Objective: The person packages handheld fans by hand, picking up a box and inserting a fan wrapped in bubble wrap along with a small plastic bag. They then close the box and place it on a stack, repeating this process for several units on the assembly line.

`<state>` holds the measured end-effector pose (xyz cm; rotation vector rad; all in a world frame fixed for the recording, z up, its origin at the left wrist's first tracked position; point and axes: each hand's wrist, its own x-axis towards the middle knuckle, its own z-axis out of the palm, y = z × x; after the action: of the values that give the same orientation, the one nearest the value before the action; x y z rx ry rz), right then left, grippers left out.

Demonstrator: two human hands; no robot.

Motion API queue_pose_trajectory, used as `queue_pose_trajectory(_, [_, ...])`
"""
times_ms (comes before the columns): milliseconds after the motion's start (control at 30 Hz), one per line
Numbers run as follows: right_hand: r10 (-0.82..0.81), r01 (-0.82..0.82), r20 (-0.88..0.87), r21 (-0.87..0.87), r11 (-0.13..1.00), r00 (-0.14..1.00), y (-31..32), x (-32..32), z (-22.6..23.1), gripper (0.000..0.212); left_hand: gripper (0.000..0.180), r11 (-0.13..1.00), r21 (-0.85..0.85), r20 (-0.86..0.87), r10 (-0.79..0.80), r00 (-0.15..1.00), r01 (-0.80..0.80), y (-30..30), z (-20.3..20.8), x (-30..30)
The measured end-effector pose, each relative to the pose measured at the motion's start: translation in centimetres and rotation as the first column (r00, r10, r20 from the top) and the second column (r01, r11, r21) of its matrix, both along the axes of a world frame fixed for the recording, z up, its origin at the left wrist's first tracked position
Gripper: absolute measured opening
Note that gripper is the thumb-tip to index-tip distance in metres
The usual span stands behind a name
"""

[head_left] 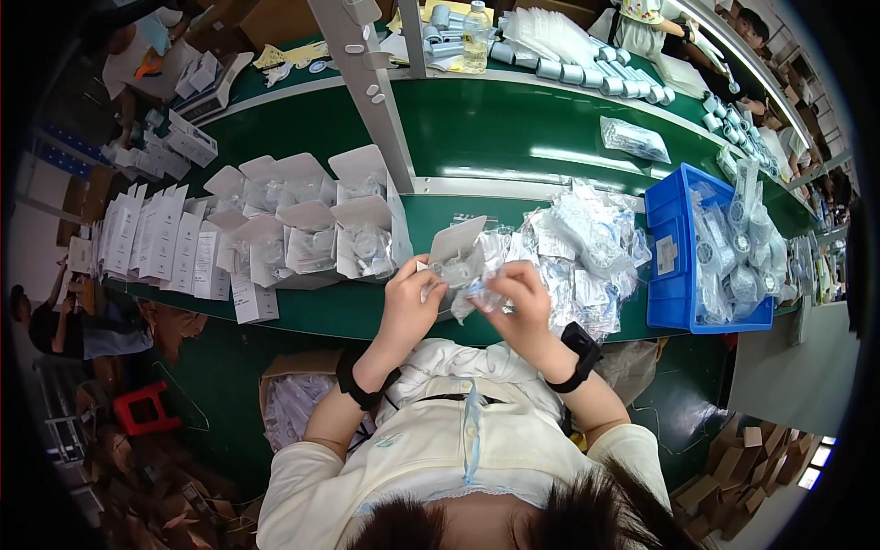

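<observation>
Holding a small open white box (456,240) near the front edge of the green desk (339,310), the left hand (412,295) has its grip clamped on the side of the box, whose flap stands up. The right hand (521,295) is just beside it, its grip pinched together on a clear bag (483,288) at the mouth of the box; how far the bag sits inside is hard to tell behind the fingers. Left of the hands, two rows of open boxes (401,229) stand with flaps raised and bagged parts inside them. Further left, slim white boxes (160,240) lean together in a row. Just right of the right hand lies a heap of bagged parts (587,252), and beyond it a blue bin (669,302) holds more wrapped pieces. Behind, a clear packet (634,139) lies near a line of grey cylinders (591,77) and a bottle (476,41).
</observation>
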<state>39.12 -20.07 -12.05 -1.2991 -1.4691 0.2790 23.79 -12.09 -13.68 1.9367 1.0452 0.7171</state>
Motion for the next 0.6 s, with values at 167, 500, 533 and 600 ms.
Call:
queue_pose_trajectory(167, [0.075,-0.138,0.437,0.113,0.984,0.896,1.7,-0.9,-2.6,0.025,0.009,0.998,0.029,0.059,0.055,0.997,-0.057,-0.4,0.1,0.3])
queue_pose_trajectory(500, [0.077,-0.082,0.062,0.088,0.993,0.995,2.4,-1.5,-1.7,0.028,0.008,0.995,-0.04,0.025,0.09,0.996,-0.089,0.3,-0.1,-0.5])
queue_pose_trajectory(533, [0.108,-0.123,0.167,0.083,0.989,0.98,2.3,-1.4,-1.9,0.027,0.008,0.995,-0.035,0.037,0.095,0.995,-0.094,0.3,-0.2,-0.7])
queue_pose_trajectory(600, [0.145,-0.172,0.271,0.078,0.982,0.952,1.8,-1.2,-2.1,0.027,0.008,0.994,-0.024,0.06,0.106,0.993,-0.105,0.1,-0.4,-1.1])
